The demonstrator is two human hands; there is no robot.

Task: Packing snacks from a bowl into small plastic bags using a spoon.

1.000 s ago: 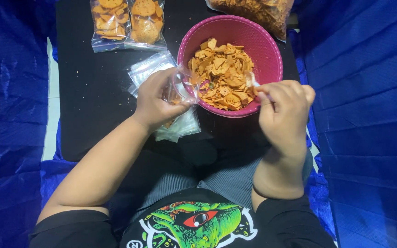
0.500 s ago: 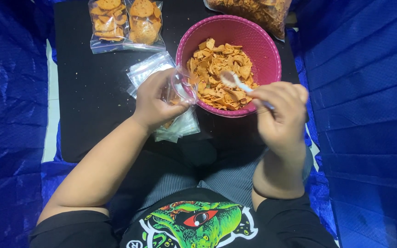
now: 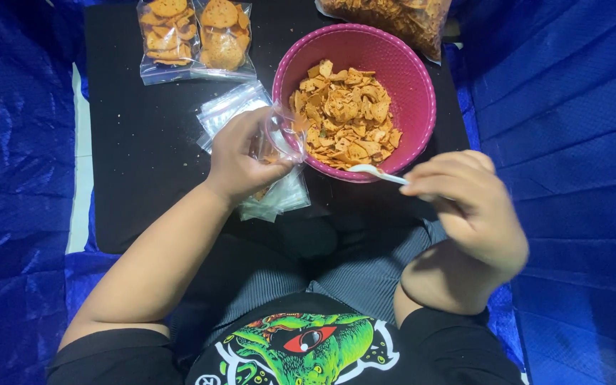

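My left hand (image 3: 240, 157) holds a small clear plastic bag (image 3: 279, 139) open beside the left rim of a pink bowl (image 3: 408, 78). The bowl is filled with orange chip pieces (image 3: 344, 114). My right hand (image 3: 465, 207) grips a white plastic spoon (image 3: 378, 172) whose tip lies at the bowl's near rim. A few chips show inside the held bag.
A stack of empty clear bags (image 3: 272, 192) lies under my left hand on the black table (image 3: 130, 157). Two filled bags of chips (image 3: 194, 36) lie at the far left. A large chip bag (image 3: 401, 18) stands behind the bowl. Blue tarp (image 3: 572, 142) surrounds the table.
My right hand has drawn back from over the bowl toward my body, bringing the spoon to the near rim. My left hand keeps the bag in the same place.
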